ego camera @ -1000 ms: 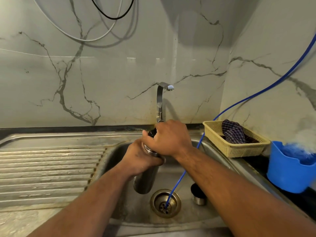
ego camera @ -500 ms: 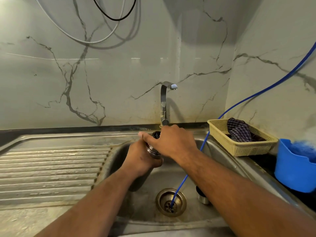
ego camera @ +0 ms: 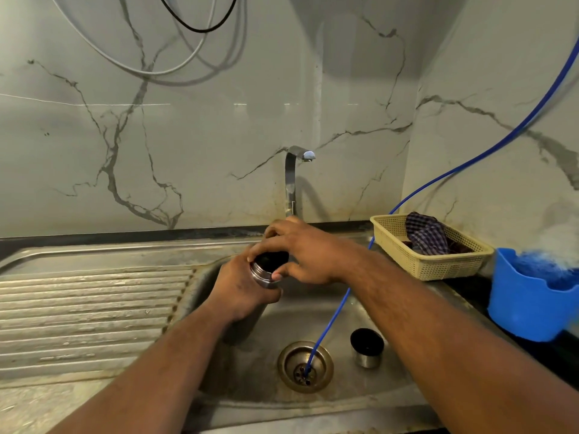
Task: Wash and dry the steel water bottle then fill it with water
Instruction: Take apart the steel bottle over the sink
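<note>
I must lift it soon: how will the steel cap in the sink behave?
The steel cap looks small and rigid, so probably light. Its smooth metal wall may be slippery. Round and upright, it could tip and roll if pushed.

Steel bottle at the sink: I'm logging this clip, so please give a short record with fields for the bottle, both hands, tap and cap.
bottle: steel bottle, uncapped, tilted over the sink
left: left hand grips the body below the neck
right: right hand, fingers curled over the mouth, thumb at the neck
tap: tap, no stream visible
cap: steel cap stands open side up in the basin, right of the drain
tube: blue tube runs into the drain
</note>
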Demonstrator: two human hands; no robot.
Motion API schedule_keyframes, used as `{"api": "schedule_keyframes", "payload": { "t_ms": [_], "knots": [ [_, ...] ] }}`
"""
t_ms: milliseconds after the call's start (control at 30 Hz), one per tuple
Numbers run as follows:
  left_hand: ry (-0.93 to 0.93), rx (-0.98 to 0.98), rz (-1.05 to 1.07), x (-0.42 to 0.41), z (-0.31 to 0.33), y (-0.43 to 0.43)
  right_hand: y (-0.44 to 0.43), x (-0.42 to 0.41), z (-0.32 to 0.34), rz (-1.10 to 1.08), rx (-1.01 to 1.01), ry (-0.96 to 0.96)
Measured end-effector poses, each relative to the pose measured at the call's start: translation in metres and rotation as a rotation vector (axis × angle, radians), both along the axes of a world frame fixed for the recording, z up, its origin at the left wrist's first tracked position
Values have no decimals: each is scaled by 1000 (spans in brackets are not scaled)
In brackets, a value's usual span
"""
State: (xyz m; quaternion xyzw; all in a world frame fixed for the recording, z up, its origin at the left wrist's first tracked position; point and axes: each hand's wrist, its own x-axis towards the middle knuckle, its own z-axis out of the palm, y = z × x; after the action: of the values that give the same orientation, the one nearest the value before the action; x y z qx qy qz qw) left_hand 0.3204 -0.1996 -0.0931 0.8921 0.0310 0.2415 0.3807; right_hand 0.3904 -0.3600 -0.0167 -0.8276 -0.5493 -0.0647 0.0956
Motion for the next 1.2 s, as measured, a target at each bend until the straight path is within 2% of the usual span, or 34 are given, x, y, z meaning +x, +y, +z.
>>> {"api": "schedule_keyframes", "payload": {
  "t_ms": [100,167,267,367,567,633,700,800,867,1067,1133,1200],
  "knots": [
    [11,14,11,1,-2,-1,1,-5,0,-68,81,47],
    [21,-2,23,3,-4,-3,4,-10,-2,-231,152,75],
    [72,-2,41,5,-5,-8,12,-14,-7,-412,122,-29],
    [85,0,41,4,-5,-9,11,-13,-8,-311,124,-29],
    [81,25,34,4,-5,-4,-4,-1,-1,-13,52,165],
    [83,29,17,4,-7,-4,-4,-2,-4,-27,143,180],
    [103,32,15,5,-8,-4,1,-4,-7,-167,217,155],
    [154,47,2,6,-8,-6,11,-8,-12,-363,74,-64],
    [170,63,-17,6,-8,-7,11,-8,-12,-347,51,-121],
    [140,60,-3,5,-7,-7,-5,2,-8,6,137,197],
    [137,49,-1,5,-7,-6,-4,3,-12,-8,188,242],
    [136,49,9,5,-9,-6,1,4,-15,-143,207,236]
  ]
}}
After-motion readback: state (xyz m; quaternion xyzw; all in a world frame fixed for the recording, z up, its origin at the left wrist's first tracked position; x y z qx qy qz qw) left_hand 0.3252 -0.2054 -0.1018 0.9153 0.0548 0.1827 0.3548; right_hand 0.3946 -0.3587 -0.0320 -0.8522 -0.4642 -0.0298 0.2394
